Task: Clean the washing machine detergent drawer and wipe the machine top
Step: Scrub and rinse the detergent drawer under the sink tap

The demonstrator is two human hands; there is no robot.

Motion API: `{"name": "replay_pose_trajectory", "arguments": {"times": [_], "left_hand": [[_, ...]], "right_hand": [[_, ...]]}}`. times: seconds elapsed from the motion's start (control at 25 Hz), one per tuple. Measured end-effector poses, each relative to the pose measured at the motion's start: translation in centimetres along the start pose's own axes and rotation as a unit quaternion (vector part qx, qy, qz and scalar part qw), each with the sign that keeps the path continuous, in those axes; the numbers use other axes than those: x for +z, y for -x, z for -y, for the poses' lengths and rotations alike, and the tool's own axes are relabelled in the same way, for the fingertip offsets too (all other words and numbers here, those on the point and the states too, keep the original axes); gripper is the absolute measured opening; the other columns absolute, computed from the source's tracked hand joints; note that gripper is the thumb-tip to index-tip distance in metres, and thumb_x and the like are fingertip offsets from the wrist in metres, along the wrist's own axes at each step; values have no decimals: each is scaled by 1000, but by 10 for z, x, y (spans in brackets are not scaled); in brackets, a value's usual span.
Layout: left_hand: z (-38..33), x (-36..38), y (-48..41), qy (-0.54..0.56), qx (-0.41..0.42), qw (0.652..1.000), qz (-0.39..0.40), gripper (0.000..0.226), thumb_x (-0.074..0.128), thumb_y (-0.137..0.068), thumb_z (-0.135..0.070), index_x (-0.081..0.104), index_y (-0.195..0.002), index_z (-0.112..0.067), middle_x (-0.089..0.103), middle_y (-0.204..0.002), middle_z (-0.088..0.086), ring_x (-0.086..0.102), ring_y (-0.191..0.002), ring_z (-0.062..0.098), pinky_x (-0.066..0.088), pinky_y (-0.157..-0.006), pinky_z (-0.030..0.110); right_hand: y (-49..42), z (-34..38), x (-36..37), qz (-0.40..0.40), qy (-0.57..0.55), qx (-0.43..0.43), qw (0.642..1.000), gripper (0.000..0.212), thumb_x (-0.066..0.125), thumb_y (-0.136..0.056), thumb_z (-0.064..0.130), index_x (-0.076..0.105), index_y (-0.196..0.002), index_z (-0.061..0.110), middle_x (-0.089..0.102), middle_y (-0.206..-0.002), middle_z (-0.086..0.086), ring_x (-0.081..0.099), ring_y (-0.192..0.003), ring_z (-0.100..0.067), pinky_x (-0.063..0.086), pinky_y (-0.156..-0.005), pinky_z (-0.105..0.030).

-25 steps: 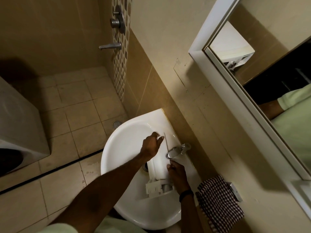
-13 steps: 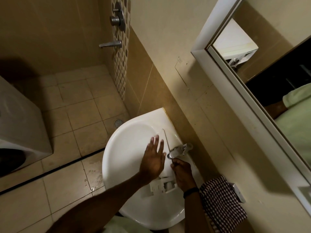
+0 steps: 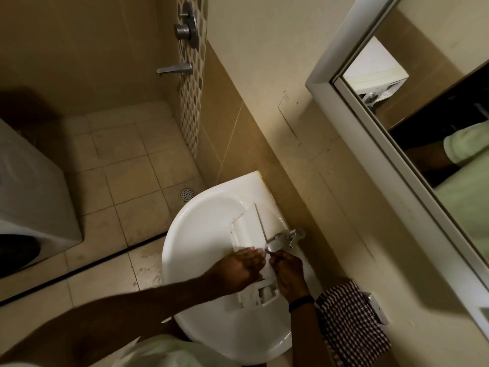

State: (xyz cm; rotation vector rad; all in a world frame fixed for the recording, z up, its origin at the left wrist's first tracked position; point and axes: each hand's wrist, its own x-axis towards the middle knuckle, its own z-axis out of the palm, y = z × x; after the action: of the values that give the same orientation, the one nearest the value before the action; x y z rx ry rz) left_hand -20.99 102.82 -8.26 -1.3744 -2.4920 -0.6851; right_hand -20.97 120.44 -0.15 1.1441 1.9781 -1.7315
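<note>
L hand: fingers straight, laid flat on detergent drawer, tips toward tap spout. R hand: fingers curled round drawer's right edge, looks to be steadying it; dark band on wrist.

Drawer lies in sink basin. Long axis runs near-to-far; compartment end near, by both wrists, plain end far. Most of drawer lies far of both hands. L hand is nearer its middle, so I judge a rubbing stroke would run far along that axis. Water flow: can't tell.

Checked cloth hangs right of sink, just beside R forearm. Washing machine well apart, at left.

No brand, label or writing legible anywhere.
</note>
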Motion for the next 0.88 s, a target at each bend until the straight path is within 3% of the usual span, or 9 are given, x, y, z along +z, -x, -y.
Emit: {"name": "replay_pose_trajectory", "arguments": {"times": [0.08,0.2,0.32,0.48,0.6,0.76,0.88], "left_hand": [[15,-7,2,15,61,998,-10,31,55,-106,-26,71,-128,-9,66,-138,10,60,-132,24,47,-111,40],[23,-13,-1,36,-7,999,-25,40,61,-103,-34,66,-136,-11,60,-145,10,53,-139,24,41,-117,41],[12,-6,7,70,49,995,41,53,57,-92,-13,57,-145,-10,53,-152,11,44,-145,23,31,-123,39],[11,-14,0,88,-20,992,90,76,64,-81,-21,46,-153,-11,42,-160,11,30,-153,26,27,-125,44],[11,-14,5,119,-35,989,81,76,66,-78,-22,49,-151,-7,45,-157,13,34,-151,25,27,-125,42],[7,-10,10,116,56,989,68,66,63,-83,-13,51,-148,-7,44,-158,14,28,-154,23,33,-122,45],[-2,-13,14,110,30,991,64,61,56,-90,-8,48,-151,-8,43,-159,12,32,-152,26,23,-126,40]], "right_hand": [[-2,-2,0,8,0,5,1000,40,57,-84,-13,81,-82,19,76,-90,-11,64,-87,-29,53,-85,-43],[1,1,2,14,1,1,1000,36,59,-85,-9,82,-87,18,76,-94,-13,66,-94,-35,54,-91,-46],[1,1,2,6,-11,5,1000,35,60,-84,-13,81,-83,15,75,-87,-10,65,-89,-33,55,-82,-42],[0,3,3,6,-46,16,999,21,64,-86,-4,79,-85,9,75,-96,-19,68,-97,-42,55,-92,-51],[5,8,7,4,-39,27,999,20,63,-86,-5,79,-85,7,74,-97,-21,68,-96,-41,55,-93,-51],[12,14,10,-16,-47,38,998,17,59,-86,-10,72,-81,-1,70,-83,-17,63,-80,-32,54,-69,-36],[16,17,9,-11,-42,25,999,14,59,-87,-9,70,-82,-1,69,-79,-13,63,-73,-27,52,-57,-27]]}}
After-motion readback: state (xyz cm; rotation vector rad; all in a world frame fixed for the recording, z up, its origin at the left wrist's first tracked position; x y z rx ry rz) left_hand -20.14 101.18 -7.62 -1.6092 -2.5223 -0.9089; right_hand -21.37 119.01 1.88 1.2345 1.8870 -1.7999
